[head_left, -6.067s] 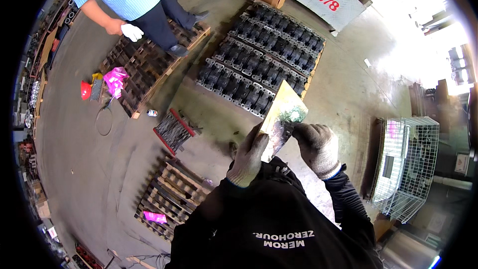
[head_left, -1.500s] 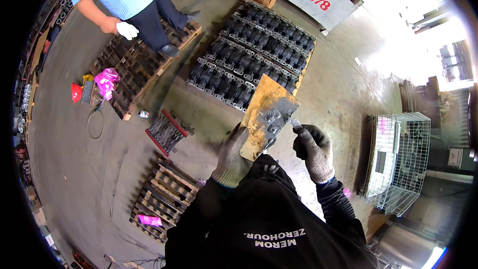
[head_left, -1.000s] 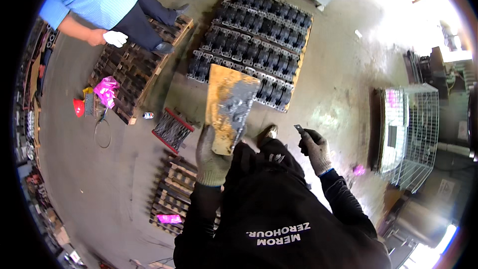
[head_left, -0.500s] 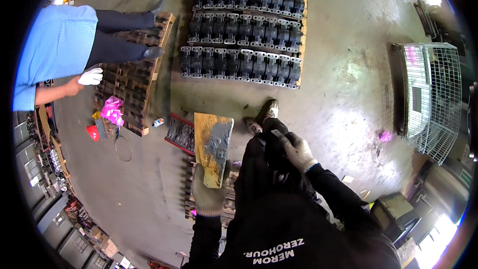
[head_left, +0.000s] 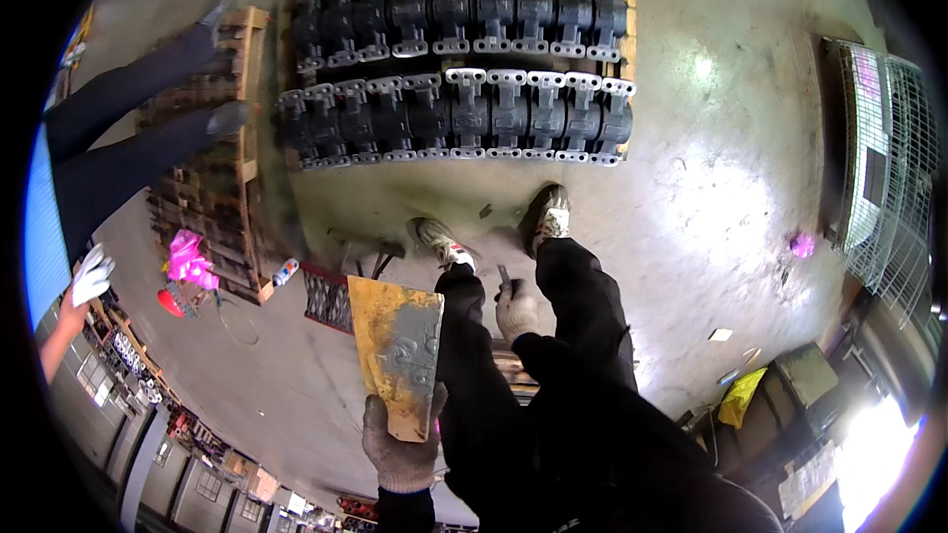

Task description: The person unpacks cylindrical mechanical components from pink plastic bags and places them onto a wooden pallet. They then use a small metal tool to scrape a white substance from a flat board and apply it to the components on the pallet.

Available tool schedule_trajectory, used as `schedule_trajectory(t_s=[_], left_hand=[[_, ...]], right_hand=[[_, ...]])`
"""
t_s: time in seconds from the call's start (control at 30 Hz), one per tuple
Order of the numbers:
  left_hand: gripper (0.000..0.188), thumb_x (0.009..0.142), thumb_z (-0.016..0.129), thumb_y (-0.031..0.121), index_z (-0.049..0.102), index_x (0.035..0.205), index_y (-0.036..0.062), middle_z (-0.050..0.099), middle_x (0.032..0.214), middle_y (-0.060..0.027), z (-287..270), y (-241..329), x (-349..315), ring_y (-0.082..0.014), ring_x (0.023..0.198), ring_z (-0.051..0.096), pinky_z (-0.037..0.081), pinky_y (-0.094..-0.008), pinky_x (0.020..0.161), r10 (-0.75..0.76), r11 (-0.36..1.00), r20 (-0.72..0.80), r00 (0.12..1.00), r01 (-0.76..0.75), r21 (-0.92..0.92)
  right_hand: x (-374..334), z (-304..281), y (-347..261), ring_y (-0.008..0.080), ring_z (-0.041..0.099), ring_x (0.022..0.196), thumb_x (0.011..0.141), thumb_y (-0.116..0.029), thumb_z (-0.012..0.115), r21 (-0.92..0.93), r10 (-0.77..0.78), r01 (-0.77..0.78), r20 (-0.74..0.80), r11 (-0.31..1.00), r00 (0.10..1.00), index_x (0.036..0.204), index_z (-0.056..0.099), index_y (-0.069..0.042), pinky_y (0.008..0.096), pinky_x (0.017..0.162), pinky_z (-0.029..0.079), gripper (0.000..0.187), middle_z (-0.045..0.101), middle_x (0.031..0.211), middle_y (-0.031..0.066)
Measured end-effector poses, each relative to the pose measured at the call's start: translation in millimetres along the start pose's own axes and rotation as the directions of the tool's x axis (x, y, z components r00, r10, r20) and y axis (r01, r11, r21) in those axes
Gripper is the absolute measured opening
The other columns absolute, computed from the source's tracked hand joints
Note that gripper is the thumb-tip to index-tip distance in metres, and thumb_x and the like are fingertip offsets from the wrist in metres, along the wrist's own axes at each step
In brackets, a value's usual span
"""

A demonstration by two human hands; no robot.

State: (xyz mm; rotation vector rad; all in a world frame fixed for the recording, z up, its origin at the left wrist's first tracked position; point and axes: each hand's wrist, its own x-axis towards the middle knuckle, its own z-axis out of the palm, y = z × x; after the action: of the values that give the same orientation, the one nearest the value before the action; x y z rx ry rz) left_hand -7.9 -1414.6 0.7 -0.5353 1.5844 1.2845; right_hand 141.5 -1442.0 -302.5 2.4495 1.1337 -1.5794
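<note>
My left hand (head_left: 395, 449), in a dirty knit glove, grips the lower end of a yellowish board (head_left: 380, 336). Dark grey putty (head_left: 413, 343) is smeared over the board's right side. My right hand (head_left: 517, 314), gloved too, is closed around a small flat-bladed scraper (head_left: 504, 274) in front of my legs, apart from the board. Most of the scraper is hidden in the fingers. Ahead of my shoes, rows of black flanged metal castings (head_left: 469, 116) lie packed on a wooden pallet (head_left: 629, 10).
At left, a co-worker's legs (head_left: 128, 79) stand by another loaded pallet (head_left: 249, 168), with a pink bag (head_left: 190, 259) and a spray can (head_left: 285, 272) near it. A red-edged crate (head_left: 328, 298) lies beyond my board. A wire cage (head_left: 884, 178) stands at right.
I have stepped closer to the castings. My right hand has moved left and lower with the scraper. The board has shifted slightly left and down, still in my left hand.
</note>
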Motion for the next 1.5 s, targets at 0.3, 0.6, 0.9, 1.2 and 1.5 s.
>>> schedule_trajectory(t_s=[0.3,0.6,0.9,1.2,1.5], left_hand=[[0.062,0.097,0.063,0.043,0.048,0.146,0.0078,0.058,0.139,-0.0117,-12.2,-10.8,165.9,-0.0332,0.121,0.062,0.055,-0.0558,0.100,-0.030,0.995,0.224,0.974,0.008,0.099],[0.061,0.100,0.061,0.034,0.042,0.151,0.0047,0.056,0.143,-0.0130,-8.3,-14.1,264.0,-0.0332,0.128,0.057,0.050,-0.0588,0.103,-0.037,0.996,0.448,0.893,0.000,0.084],[0.057,0.106,0.049,0.031,0.038,0.152,-0.0011,0.053,0.145,-0.0183,99.0,-56.1,352.0,-0.0351,0.130,0.055,0.046,-0.0526,0.109,0.157,0.987,0.663,0.732,-0.139,-0.080],[0.060,0.102,0.056,0.035,0.043,0.150,0.0022,0.053,0.147,-0.0153,136.2,-132.5,407.6,-0.0365,0.132,0.054,0.043,-0.0598,0.111,0.268,0.962,0.695,0.667,-0.149,-0.228],[0.063,0.103,0.057,0.032,0.037,0.154,0.0011,0.048,0.152,-0.0142,128.9,-136.0,403.0,-0.0302,0.140,0.047,0.036,-0.0486,0.118,0.187,0.964,0.768,0.613,-0.263,-0.025]], right_hand=[[-136.0,62.5,109.2,0.0462,0.066,0.094,0.104,-0.025,0.049,-0.037,0.403,-0.403,0.004,0.915,0.915,0.108,0.059,0.002,0.0539,0.077,0.052,0.029,0.067,0.095,0.0296],[-79.9,59.2,28.4,0.0069,0.053,0.075,0.104,-0.010,0.052,0.609,0.271,-0.255,0.068,0.751,0.960,0.136,0.058,0.002,0.0233,0.067,0.047,0.035,0.060,0.086,0.0011],[195.8,-127.0,-143.5,0.0131,0.061,0.094,0.104,-0.025,0.064,0.373,-0.480,0.522,-0.208,0.767,0.852,0.129,0.063,-0.001,0.0269,0.087,0.052,0.034,0.069,0.109,0.0059],[279.5,-183.2,-137.1,0.0136,0.066,0.081,0.098,-0.005,0.066,0.006,-0.821,0.878,-0.349,0.479,0.451,0.109,0.063,0.002,0.0293,0.076,0.055,0.013,0.072,0.093,0.0073],[246.3,-137.6,-105.3,0.0183,0.066,0.077,0.091,-0.003,0.073,0.002,-0.850,0.896,-0.317,0.444,0.422,0.118,0.074,-0.003,0.0313,0.069,0.053,0.027,0.068,0.089,0.0090]])
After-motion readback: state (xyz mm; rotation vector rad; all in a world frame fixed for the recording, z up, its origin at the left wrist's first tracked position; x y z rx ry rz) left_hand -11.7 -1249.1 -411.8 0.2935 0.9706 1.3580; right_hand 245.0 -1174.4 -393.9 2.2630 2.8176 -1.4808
